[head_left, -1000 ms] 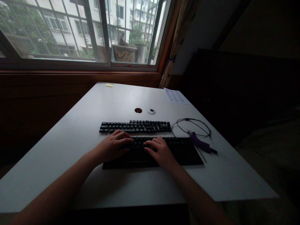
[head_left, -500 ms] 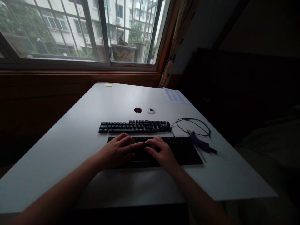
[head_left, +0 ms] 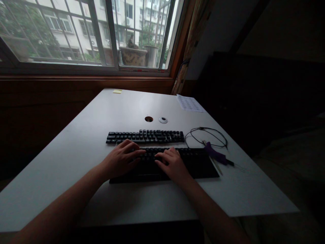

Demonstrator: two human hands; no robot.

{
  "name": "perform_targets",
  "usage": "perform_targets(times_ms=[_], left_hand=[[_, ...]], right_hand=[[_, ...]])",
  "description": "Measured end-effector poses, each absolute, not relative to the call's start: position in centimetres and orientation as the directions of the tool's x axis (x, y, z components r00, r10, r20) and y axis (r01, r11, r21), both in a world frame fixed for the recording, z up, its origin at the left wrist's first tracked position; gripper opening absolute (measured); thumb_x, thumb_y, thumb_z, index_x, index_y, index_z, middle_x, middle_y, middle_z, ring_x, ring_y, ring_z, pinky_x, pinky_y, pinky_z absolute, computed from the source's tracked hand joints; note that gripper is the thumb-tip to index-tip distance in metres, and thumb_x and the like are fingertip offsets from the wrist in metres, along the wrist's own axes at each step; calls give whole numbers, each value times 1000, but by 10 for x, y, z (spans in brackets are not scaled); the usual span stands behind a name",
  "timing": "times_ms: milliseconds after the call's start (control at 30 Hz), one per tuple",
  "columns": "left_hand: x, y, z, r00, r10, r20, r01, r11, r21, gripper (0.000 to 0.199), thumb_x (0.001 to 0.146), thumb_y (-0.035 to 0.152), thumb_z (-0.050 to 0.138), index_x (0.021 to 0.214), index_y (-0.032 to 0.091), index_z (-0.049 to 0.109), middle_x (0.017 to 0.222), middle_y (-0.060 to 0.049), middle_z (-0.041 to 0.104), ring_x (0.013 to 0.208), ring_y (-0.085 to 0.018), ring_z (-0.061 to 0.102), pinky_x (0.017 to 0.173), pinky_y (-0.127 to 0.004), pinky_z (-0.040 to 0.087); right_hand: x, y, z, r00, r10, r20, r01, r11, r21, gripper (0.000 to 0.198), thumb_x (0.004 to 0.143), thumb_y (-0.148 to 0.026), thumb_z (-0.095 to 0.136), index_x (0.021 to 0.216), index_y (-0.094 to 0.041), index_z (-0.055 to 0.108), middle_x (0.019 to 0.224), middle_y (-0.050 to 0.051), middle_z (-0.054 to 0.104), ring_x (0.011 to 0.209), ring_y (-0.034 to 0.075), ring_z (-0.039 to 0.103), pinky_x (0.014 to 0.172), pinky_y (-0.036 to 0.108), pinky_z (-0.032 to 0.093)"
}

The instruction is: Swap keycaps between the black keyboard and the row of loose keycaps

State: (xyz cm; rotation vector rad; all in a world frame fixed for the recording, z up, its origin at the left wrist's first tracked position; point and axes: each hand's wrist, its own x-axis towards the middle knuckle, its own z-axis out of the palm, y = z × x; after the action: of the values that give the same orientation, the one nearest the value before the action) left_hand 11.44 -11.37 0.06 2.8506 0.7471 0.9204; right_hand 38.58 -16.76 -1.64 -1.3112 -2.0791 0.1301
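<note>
In the head view, a black keyboard (head_left: pixel 200 166) lies across the white desk under both hands. My left hand (head_left: pixel 124 156) rests over its left part, fingers stretched out and apart, holding nothing. Nearer the keyboard's middle is my right hand (head_left: pixel 172 164), with its fingers curled and the thumb close to the index finger. A small dark keycap (head_left: pixel 158 158) shows at these fingertips, partly hidden. Just behind the keyboard, loose black keycaps (head_left: pixel 157 136) stand in rows on the desk. My hands cover part of the keys.
Right of the keyboard lie a purple-handled tool with thin wires (head_left: pixel 215 154), a slim stick (head_left: pixel 217 166) and a looped black cable (head_left: pixel 225 137). Farther back are a round desk hole (head_left: pixel 148 119), its white cover ring (head_left: pixel 163 120), printed paper (head_left: pixel 190 103) and a yellow note (head_left: pixel 117 91).
My left hand has moved left, away from my right fingertips, uncovering keys between the hands. My right hand has shifted very slightly left, its fingers still curled.
</note>
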Motion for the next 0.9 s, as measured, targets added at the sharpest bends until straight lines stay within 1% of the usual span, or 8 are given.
perform_targets(times_ms=[67,167,333,567,900], left_hand=[[114,-113,1,715,450,536,419,-888,188,32,96,21,62,126,28,69,110,-8,67,102,-24,56,89,-41,55],[116,-115,1,737,426,524,399,-901,172,29,96,21,62,123,28,71,110,-8,67,102,-24,55,91,-41,54],[119,-117,-4,769,403,496,379,-913,153,30,95,24,64,124,30,71,112,-7,66,104,-25,54,90,-41,54],[119,-116,-7,778,418,468,391,-906,159,29,95,24,64,123,31,71,114,-7,65,107,-26,53,92,-42,54],[121,-118,-2,783,399,477,383,-914,135,26,95,24,64,119,30,73,111,-7,66,105,-26,53,90,-42,54]], right_hand=[[385,-168,-18,-286,831,477,794,484,-367,15,86,-22,79,100,-27,74,78,1,68,87,24,57,80,39,42],[384,-169,-18,-310,824,473,803,494,-334,18,86,-22,80,102,-26,73,83,2,71,89,25,58,81,40,41],[383,-169,-18,-318,828,462,806,493,-328,19,86,-23,81,103,-26,73,86,2,72,90,25,57,83,42,41],[381,-170,-19,-336,822,460,822,494,-284,19,87,-24,79,105,-25,73,88,3,73,91,26,57,84,43,41],[380,-172,-15,-347,835,427,842,478,-249,17,91,-24,76,107,-24,73,92,3,73,95,25,58,88,41,40]])
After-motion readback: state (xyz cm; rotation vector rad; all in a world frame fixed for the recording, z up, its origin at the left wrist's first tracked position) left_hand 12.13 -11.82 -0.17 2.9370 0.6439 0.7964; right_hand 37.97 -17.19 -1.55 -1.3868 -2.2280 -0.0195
